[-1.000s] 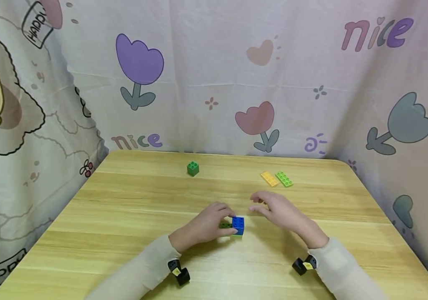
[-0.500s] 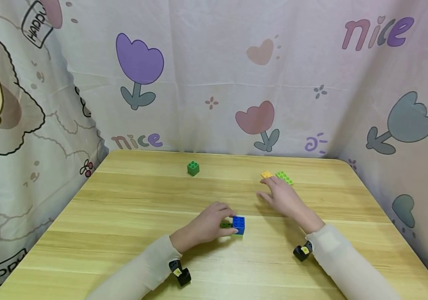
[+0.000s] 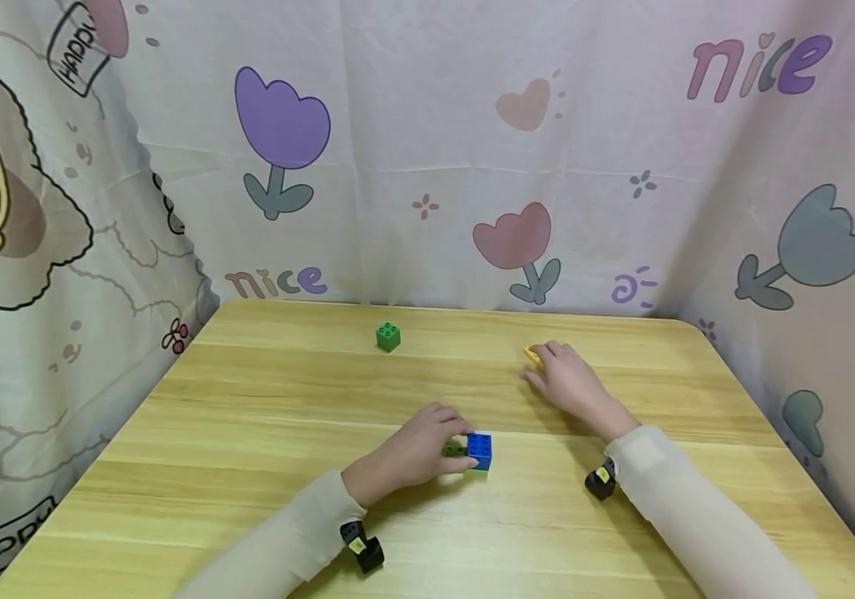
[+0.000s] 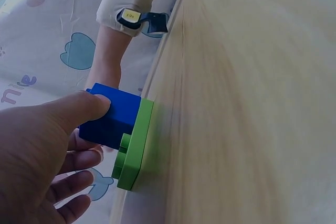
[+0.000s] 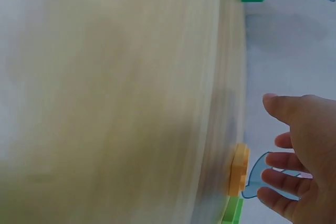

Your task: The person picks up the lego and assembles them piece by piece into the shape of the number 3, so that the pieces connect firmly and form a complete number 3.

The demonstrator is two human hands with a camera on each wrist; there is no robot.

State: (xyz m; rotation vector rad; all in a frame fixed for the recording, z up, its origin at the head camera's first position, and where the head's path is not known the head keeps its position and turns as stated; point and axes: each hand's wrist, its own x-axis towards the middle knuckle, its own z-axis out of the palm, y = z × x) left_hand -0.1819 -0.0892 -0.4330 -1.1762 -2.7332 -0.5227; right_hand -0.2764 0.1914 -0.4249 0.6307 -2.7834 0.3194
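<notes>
My left hand (image 3: 423,445) pinches a blue toy building block (image 3: 480,451) between thumb and fingers. In the left wrist view the blue block sits on one end of a light green building plate (image 4: 136,148), whose bare studs show beside it. My right hand (image 3: 571,384) reaches over the far right of the table, its fingers right at a yellow building plate (image 3: 531,355) and partly covering it. The right wrist view shows that hand's thumb and fingers spread apart, with the yellow plate just past the fingertips.
A second light green plate (image 5: 232,212) lies beside the yellow one, hidden behind the right hand in the head view. A dark green block (image 3: 387,337) stands near the back edge of the wooden table (image 3: 263,399). Printed curtain (image 3: 405,125) surrounds the table's back and sides.
My right hand has moved forward and right, from the table's middle to the yellow plate, now covering the second light green plate in the head view. The left hand keeps its hold.
</notes>
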